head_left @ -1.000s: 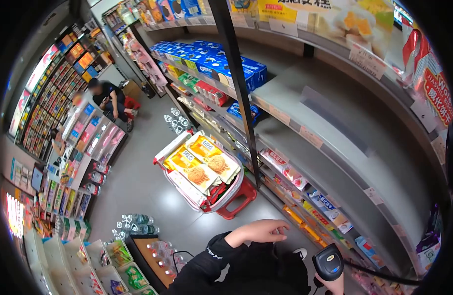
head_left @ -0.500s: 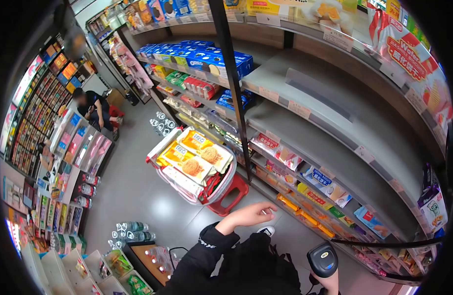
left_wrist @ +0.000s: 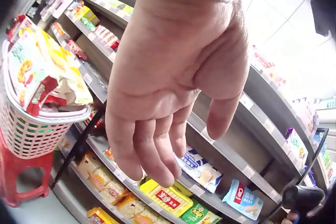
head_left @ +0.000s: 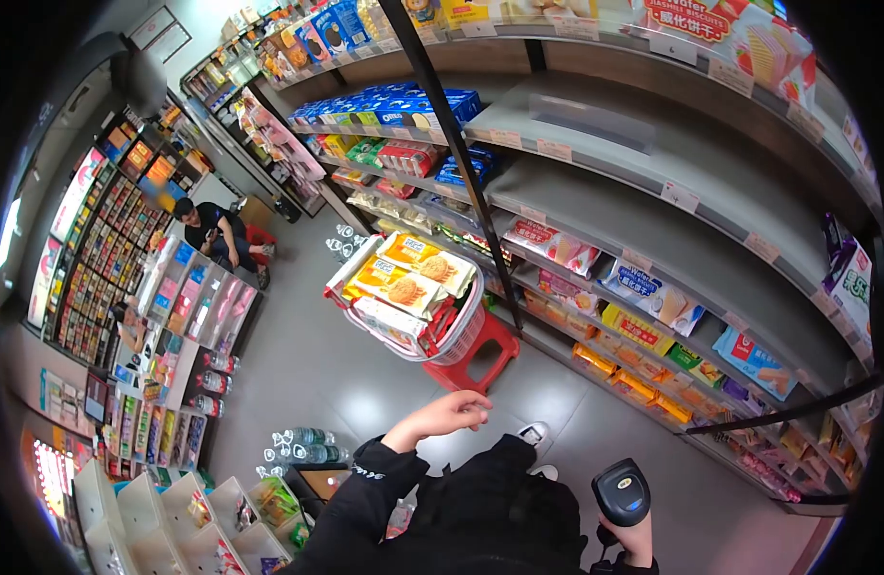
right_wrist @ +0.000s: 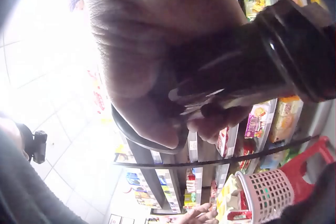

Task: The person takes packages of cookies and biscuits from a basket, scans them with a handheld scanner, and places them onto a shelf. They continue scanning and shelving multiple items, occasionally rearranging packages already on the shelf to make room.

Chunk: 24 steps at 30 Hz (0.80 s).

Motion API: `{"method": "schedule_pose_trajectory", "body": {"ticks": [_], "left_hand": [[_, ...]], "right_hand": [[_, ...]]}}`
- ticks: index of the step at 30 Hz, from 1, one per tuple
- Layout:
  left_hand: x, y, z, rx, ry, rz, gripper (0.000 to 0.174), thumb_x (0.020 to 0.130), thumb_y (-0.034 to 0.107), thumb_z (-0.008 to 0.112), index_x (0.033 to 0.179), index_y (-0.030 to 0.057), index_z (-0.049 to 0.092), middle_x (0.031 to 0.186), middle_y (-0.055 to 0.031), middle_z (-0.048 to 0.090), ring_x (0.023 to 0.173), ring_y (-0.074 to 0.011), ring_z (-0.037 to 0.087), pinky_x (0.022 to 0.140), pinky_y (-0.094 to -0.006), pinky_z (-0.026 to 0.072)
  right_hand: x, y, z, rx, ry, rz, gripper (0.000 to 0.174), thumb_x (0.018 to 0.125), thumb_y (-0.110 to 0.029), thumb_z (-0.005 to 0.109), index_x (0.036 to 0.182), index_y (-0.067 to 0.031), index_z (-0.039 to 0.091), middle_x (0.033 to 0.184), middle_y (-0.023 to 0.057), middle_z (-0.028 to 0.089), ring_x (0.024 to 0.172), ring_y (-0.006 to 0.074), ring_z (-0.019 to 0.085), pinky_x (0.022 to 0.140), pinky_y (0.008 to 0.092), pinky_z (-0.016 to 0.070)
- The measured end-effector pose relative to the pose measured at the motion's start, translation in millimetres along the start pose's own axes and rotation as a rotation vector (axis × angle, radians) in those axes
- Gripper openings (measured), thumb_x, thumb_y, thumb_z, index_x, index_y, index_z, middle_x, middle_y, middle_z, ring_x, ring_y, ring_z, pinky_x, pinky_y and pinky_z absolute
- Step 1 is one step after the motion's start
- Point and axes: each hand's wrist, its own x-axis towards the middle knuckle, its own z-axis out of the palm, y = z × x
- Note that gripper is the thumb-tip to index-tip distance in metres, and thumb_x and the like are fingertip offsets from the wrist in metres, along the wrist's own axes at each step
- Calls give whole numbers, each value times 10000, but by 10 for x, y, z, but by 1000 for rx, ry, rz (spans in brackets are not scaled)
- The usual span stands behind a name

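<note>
In the head view my right hand [head_left: 630,540] grips a black barcode scanner [head_left: 622,493], its rounded head upward. The right wrist view shows the fingers of that hand wrapped round the scanner's dark handle [right_wrist: 231,71]. My left hand [head_left: 446,415] hangs in the air in front of my body, holding nothing. Seen close in the left wrist view, its fingers [left_wrist: 157,153] are loosely bent and the thumb stands apart. Ahead of the left hand, a pale plastic basket [head_left: 466,331] full of yellow-and-white biscuit packs [head_left: 418,273] stands on a red stool [head_left: 490,356].
Shelves [head_left: 595,163] with wafer packs [head_left: 653,295] and blue biscuit boxes [head_left: 394,103] line the right side. Bottled water [head_left: 308,446] and white snack bins [head_left: 188,503] are at lower left. Farther back, a person [head_left: 217,235] sits by a display counter [head_left: 197,297].
The head view has swung, so the top-shelf wafer pack shifts left and upward. In that view my left hand has moved left and up; the scanner stays in my right hand.
</note>
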Motion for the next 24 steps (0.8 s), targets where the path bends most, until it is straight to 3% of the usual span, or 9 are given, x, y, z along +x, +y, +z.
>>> {"method": "schedule_pose_trajectory", "body": {"ticks": [8, 10, 16, 18, 20, 22, 24], "left_hand": [[-115, -7, -186, -31, -17, 31, 319, 849, 187, 501, 1115, 15, 464, 933, -94, 562, 815, -141, 558, 747, -261, 453], [-181, -54, -349, -68, -6, 30, 318, 850, 190, 498, 1115, 17, 463, 937, -98, 563, 816, -143, 561, 755, -264, 455], [-503, -525, -1150, -170, 294, -110, 317, 851, 185, 477, 1113, 7, 449, 935, -106, 568, 802, -152, 574, 740, -261, 467], [-559, -698, -1452, -188, 333, -115, 315, 850, 182, 473, 1111, 7, 448, 929, -106, 570, 789, -155, 579, 721, -260, 471], [-608, -833, -1769, -255, 439, -135, 319, 846, 178, 473, 1111, 2, 444, 930, -107, 571, 782, -158, 582, 709, -259, 473], [-631, -1027, -2067, -273, 469, -119, 322, 840, 178, 478, 1107, 1, 446, 919, -104, 579, 776, -154, 583, 691, -249, 469], [-637, -1184, -2350, -298, 492, -118, 324, 835, 177, 483, 1102, -1, 448, 907, -101, 587, 771, -149, 584, 673, -239, 465]], "right_hand": [[-99, -71, 214, 20, 17, -22, 376, 545, -14, 726, 879, -17, 552, 810, 32, 590, 740, 113, 550, 691, 267, 445], [-29, 24, 289, 13, -105, -39, 370, 562, -61, 725, 882, -13, 547, 821, 45, 601, 752, 117, 559, 706, 262, 441], [228, -315, 920, -73, -145, -91, 379, 572, -99, 722, 897, -1, 554, 834, 69, 610, 775, 139, 565, 734, 283, 441], [431, -298, 1134, -223, -318, -49, 386, 581, -107, 703, 917, 2, 548, 836, 80, 610, 783, 144, 565, 737, 282, 439], [631, -374, 1426, -270, -348, -34, 375, 585, -106, 686, 917, 2, 549, 829, 92, 609, 772, 155, 569, 727, 283, 440], [848, -518, 1750, -339, -413, -193, 361, 581, -101, 683, 904, -1, 556, 819, 97, 612, 763, 161, 572, 718, 289, 441], [1067, -582, 2121, -329, -386, -199, 345, 585, -105, 678, 892, -3, 560, 808, 98, 613, 760, 164, 575, 714, 292, 442]]}}
